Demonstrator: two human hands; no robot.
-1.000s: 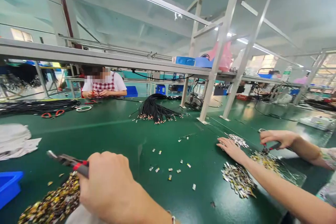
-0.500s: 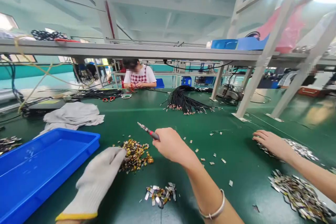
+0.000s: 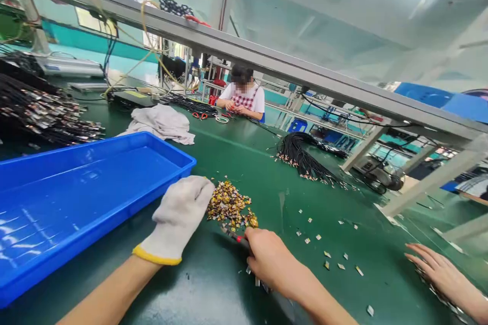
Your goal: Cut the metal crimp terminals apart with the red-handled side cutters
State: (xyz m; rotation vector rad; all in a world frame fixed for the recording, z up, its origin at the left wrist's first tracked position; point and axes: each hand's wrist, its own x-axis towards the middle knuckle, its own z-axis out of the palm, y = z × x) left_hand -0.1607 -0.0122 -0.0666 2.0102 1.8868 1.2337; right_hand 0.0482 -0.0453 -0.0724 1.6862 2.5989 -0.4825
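Green mat is covering the long work surface (image 3: pixel 236 162), and bright roof lights are shining over it. The left hand (image 3: pixel 179 216) is wearing a white knit glove and is lying palm down. Its fingers (image 3: pixel 200 190) are touching the edge of the little heap of gold and silver metal bits (image 3: pixel 231 205). I cannot tell if those fingers are pinching a bit.

The right hand (image 3: pixel 272 259) is bare. Its fingers are wrapping tight around the small red-handled pliers (image 3: pixel 237 237), and the tip is pointing into the heap. The big blue plastic tray (image 3: pixel 76 188) is sitting just left of the glove. Loose bits (image 3: pixel 328 254) are lying farther right, near another person's hand (image 3: pixel 438 269).

The pliers tip is sitting very close to the gloved fingers, so it could nip the glove. A quick push could also scatter the heap across the surface.
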